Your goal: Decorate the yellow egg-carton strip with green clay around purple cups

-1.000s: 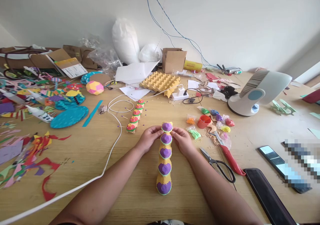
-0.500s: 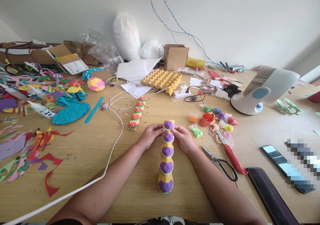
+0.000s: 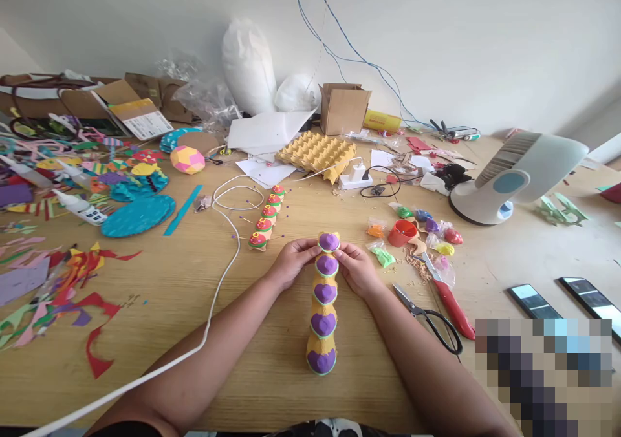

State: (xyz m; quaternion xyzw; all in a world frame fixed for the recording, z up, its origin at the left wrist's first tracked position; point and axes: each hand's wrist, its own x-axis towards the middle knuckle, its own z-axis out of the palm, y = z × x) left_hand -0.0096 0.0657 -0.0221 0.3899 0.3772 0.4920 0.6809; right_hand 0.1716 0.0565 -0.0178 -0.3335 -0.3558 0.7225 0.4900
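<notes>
A strip of yellow egg-carton cups [image 3: 323,308], each topped with a purple piece, lies lengthwise on the wooden table [image 3: 272,385] in front of me. My left hand [image 3: 291,261] and my right hand [image 3: 356,269] pinch the far end of the strip from either side, fingers closed on the top cup. A second carton strip with red and green tops [image 3: 266,218] lies just beyond my left hand, with pins around it.
A white cable [image 3: 220,275] runs past my left arm. Black-handled scissors [image 3: 429,319] and a red-handled knife [image 3: 449,301] lie right of my right arm, near bags of coloured clay [image 3: 427,230]. A fan [image 3: 514,178], phones [image 3: 531,300], an egg tray [image 3: 315,154] and foam scraps [image 3: 53,282] surround.
My hands and the purple-topped strip have stayed in the same grip; only the camera view shifted slightly upward and to the right.
</notes>
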